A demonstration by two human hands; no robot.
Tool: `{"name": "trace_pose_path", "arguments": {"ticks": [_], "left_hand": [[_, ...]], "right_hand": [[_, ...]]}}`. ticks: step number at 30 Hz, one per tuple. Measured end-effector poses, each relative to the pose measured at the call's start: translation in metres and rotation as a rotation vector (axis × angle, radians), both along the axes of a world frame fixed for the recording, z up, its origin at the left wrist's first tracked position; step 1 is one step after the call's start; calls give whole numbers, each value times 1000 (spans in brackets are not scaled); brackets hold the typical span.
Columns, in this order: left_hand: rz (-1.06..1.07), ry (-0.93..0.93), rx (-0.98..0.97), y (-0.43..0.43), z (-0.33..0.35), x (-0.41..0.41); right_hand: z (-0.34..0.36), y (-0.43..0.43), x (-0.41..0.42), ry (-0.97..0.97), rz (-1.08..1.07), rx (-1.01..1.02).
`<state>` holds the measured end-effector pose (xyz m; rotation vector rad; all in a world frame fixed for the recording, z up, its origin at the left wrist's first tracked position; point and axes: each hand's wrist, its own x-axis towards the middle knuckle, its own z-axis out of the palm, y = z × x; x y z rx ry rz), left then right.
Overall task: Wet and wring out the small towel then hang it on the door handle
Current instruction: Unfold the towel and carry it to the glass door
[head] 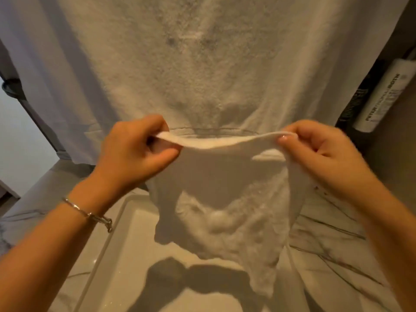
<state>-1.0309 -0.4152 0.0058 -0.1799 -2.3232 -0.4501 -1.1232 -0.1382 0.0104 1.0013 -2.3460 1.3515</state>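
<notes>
The small white towel (225,199) hangs spread out above the sink, held by its top edge. My left hand (137,152) pinches the towel's upper left corner between thumb and fingers. My right hand (319,152) pinches the upper right corner the same way. The top edge sags slightly between the two hands. The towel's lower part is crumpled and hangs over the white rectangular sink basin (126,255). No door handle is in view.
A large white towel (191,64) hangs just behind the small one and fills the upper view. Marble counter (333,251) surrounds the sink. Two toiletry tubes (382,95) stand in a niche at the right. A dark frame (31,104) runs along the left.
</notes>
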Motion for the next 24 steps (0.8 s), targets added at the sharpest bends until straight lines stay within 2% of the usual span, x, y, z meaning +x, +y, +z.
{"name": "trace_pose_path", "arguments": {"ticks": [2, 3, 4, 5, 6, 7, 8, 9, 11, 17, 24], "left_hand": [[50, 175, -107, -8, 20, 4], [43, 133, -141, -9, 21, 4], [1, 7, -177, -8, 18, 2], [-30, -195, -248, -6, 7, 1], [-59, -444, -324, 0, -11, 2], [-95, -711, -342, 8, -33, 5], [-143, -896, -297, 11, -57, 8], [-164, -960, -239, 9, -71, 6], [-191, -914, -168, 4, -85, 8], [-264, -678, 99, 8, -66, 7], [-381, -573, 64, 18, -46, 4]], "right_hand": [[17, -2, 14, 266, 15, -120], [16, -7, 19, 335, 27, -88], [6, -12, 21, 389, 18, 46], [-10, -14, 19, 415, 19, 326], [-30, -13, 22, 349, 57, 669], [-51, -9, 27, 171, 118, 932], [-68, -1, 27, 7, 176, 1054], [-75, 6, 21, -92, 198, 988], [-74, 19, 16, -199, 142, 789], [-65, 37, 25, -222, 52, 489], [-50, 64, 53, -163, -75, 331]]}}
